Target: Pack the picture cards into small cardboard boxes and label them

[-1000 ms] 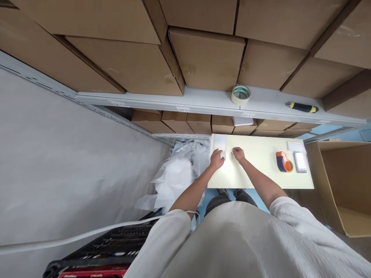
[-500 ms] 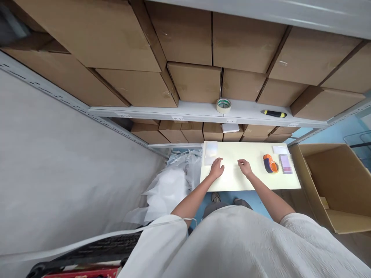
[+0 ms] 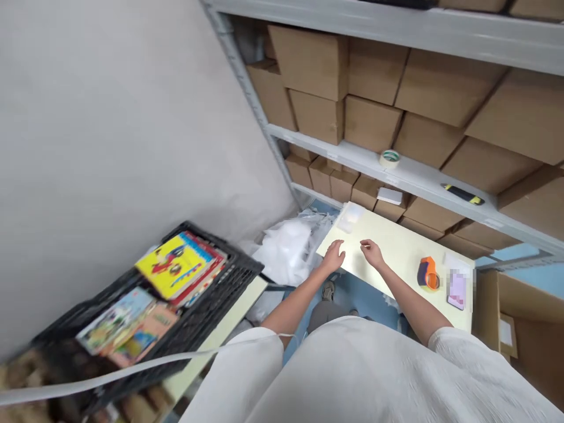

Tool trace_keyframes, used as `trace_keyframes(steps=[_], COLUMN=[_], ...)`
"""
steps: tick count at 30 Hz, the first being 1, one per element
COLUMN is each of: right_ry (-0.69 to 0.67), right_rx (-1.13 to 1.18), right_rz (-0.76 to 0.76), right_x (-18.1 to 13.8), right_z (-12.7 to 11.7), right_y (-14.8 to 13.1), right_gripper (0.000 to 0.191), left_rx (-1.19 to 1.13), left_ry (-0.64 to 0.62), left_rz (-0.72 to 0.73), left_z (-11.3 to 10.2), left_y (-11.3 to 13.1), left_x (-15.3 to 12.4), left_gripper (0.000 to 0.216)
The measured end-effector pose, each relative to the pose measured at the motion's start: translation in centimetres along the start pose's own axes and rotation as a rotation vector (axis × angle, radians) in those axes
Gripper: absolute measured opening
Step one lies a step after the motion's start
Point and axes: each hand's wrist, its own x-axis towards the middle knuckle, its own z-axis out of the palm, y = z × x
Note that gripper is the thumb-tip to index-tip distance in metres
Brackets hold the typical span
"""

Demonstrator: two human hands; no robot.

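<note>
My left hand (image 3: 333,257) hovers over the left front edge of the pale table (image 3: 392,244), thumb spread away from the fingers and nothing in it. Close by on its right is my right hand (image 3: 372,253), also without anything, its fingers loosely bent toward the left hand. Just beyond my left hand, a clear plastic bag (image 3: 351,218) lies flat at the table's far left corner. Right of my right hand stands an orange and purple tape dispenser (image 3: 427,273), and beside it lies a phone (image 3: 457,288), partly pixelated.
Shelves of cardboard boxes (image 3: 370,123) rise behind the table, with a tape roll (image 3: 389,158) and a utility knife (image 3: 462,194) on one ledge. A black crate (image 3: 211,282) with colourful books (image 3: 176,264) stands left. White plastic bags (image 3: 286,249) lie beside the table; an open carton (image 3: 529,329) stands right.
My view has swung left, bringing the black crate and its books into sight. Both hands keep nearly the same pose in front of me, and neither has picked anything up.
</note>
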Motion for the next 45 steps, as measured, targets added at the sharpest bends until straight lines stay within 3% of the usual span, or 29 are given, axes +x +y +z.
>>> trace_keyframes(steps=[8,16,21,29,36,40,45], right_ry=[-0.355,-0.627,-0.742,-0.931,-1.018,-1.003,-0.905], right_rx=[0.031,-0.031,-0.026,-0.065,-0.174,-0.319,-0.549], right_rz=[-0.206,-0.375,-0.514,-0.757,-0.94,-1.05,-1.038], right_x=[-3.9,-11.1,-18.4,-33.3,-43.0,-46.4,-49.2], right_z=[10.1,21.2,28.9,41.0,49.8,53.5,56.2], right_y=[-5.0,-11.9,-15.4,-20.2,-23.3,-24.6,-26.1], right_gripper=[0.026,0.027,0.03,0.028,0.029,0.032,0.039], left_rx=[0.06,0.078,0.093,0.143,0.188,0.236,0.271], left_ry=[0.248,0.526,0.676,0.887,0.981,1.048,1.094], left_rz=[-0.167,-0.291,-0.33,-0.406,-0.552,-0.644,-0.846], left_z=[-6.8,-13.2,-16.7,-23.1,-27.4,-29.5,-32.6], left_y=[-2.0,-4.9,-7.7,-12.5,-16.1,-18.1,-20.3], left_x=[-12.4,-24.8,-34.2,-52.1,-64.4,-69.0,-73.4], left_gripper=[0.056,0.054,0.054,0.054,0.056,0.051,0.047])
